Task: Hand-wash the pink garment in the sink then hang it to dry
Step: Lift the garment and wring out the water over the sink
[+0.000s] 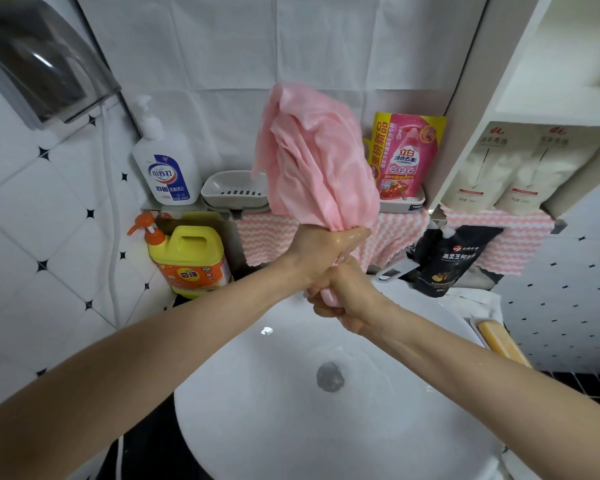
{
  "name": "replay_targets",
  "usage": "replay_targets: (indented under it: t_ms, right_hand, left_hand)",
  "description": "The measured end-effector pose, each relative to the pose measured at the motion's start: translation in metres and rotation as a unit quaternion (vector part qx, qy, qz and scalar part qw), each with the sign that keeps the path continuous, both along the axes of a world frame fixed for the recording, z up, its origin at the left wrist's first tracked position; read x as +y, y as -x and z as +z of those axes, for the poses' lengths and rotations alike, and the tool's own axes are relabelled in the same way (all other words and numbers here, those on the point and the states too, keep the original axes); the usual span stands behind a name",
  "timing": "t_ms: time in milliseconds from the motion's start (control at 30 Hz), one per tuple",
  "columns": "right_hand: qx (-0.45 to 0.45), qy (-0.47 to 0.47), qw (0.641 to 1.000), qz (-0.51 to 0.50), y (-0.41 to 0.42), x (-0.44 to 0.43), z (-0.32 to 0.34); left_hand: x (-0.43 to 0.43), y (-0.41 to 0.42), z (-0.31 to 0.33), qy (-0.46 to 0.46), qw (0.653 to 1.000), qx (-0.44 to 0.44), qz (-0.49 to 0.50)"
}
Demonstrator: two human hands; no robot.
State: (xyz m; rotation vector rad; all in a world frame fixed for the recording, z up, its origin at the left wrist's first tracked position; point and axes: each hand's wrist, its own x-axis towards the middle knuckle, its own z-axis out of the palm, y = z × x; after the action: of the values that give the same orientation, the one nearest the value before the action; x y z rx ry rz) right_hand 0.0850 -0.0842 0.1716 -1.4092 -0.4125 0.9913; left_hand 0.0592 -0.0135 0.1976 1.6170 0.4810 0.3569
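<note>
pink garment (314, 157) is up in the air over the sink (257, 427), not in the basin. Its lower end is bunched into a tight rope with both hands stacked on it. The loose bulk stands up above the fists, in front of the wall shelf. left hand (317, 245) is on top: fingers curled round the neck of the bundle, thumb lying along it, skin wet and shiny. right hand (347, 299) is directly under it, touching the left, fist wrapped round the tail end, with a bit of pink showing between its fingers. Both forearms are bare and come in from the lower corners. Basin is white and wet, with the drain (330, 376) below the hands; cannot tell if it's stopped. On the shelf: white pump bottle (167, 168) with a blue label at left, grey soap dish (234, 188) just beside it and partly behind the fabric, pink refill pouch (407, 157) to the right. Below the shelf hang pink-and-white striped cloths (267, 237). yellow jug (187, 258) with an orange pump stands left of the sink. black pouch (447, 261) leans behind the right rim, chrome tap lever (394, 271) just beside it. yellow soap bar (499, 341) sits in a tray at the right rim. Two white pouches (482, 171) are in the open cabinet, upper right. Walls are white tile with small black diamonds.
</note>
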Motion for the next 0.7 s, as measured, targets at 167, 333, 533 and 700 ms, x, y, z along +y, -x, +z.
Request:
replay_targets:
  t_ms: [167,333,533,700]
  right_hand:
    - [-0.008,-0.009,1.000,-0.022,0.001,0.003,-0.008]
    - [-0.076,-0.022,0.990,0.114,-0.005,0.002,-0.006]
    - [-0.314,0.152,0.899,0.264,-0.035,-0.041,0.030]
    - [-0.684,-0.055,0.727,-0.001,-0.040,-0.032,0.054]
  left_hand:
    - [0.002,0.000,0.000,-0.014,1.000,0.013,0.001]
    - [0.013,0.004,0.020,-0.069,0.994,0.075,-0.041]
    - [0.042,0.012,0.027,-0.247,0.926,0.246,-0.144]
    - [0.044,0.015,0.019,-0.496,0.817,0.266,-0.127]
